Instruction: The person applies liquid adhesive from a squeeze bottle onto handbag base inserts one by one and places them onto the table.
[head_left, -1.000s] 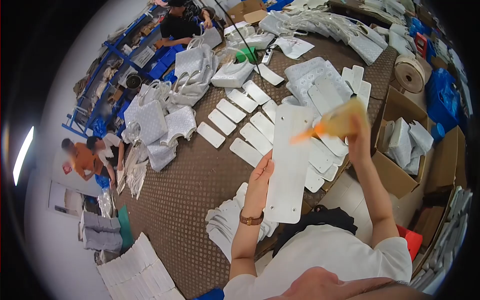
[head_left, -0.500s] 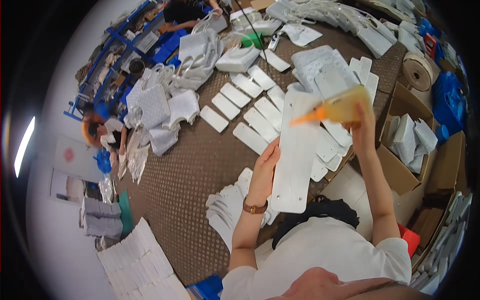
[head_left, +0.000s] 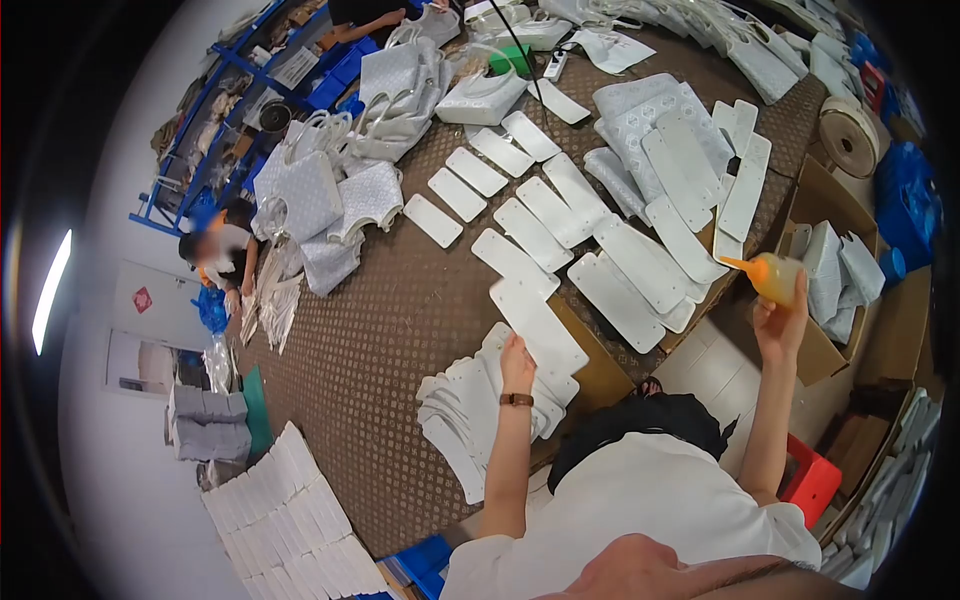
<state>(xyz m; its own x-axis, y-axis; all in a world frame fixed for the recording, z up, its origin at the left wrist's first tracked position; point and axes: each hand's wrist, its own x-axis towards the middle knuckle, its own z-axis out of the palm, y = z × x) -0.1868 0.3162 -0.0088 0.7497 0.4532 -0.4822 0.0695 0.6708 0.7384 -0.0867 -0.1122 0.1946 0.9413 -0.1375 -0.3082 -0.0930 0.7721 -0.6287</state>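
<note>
My left hand (head_left: 517, 365), wearing a wristwatch, grips the edge of a long white panel (head_left: 542, 325) with small holes near its ends. The panel is low over the table, just above a fanned pile of similar white pieces (head_left: 460, 425). My right hand (head_left: 780, 328) is wrapped round a squeeze bottle (head_left: 776, 279) of yellowish liquid, its orange nozzle pointing left. Several more white panels (head_left: 615, 300) lie in rows on the table beyond my hands.
White quilted bags (head_left: 310, 180) are heaped at the far left of the patterned table (head_left: 350, 380). An open cardboard box (head_left: 830, 210) and a red stool (head_left: 812, 480) stand at right. Stacked white pieces (head_left: 290, 520) are at lower left. Other people (head_left: 225, 250) work across the table.
My left hand has lowered the white panel from in front of me to the table, toward the pile. My right hand has moved the bottle right and down, away from the panel.
</note>
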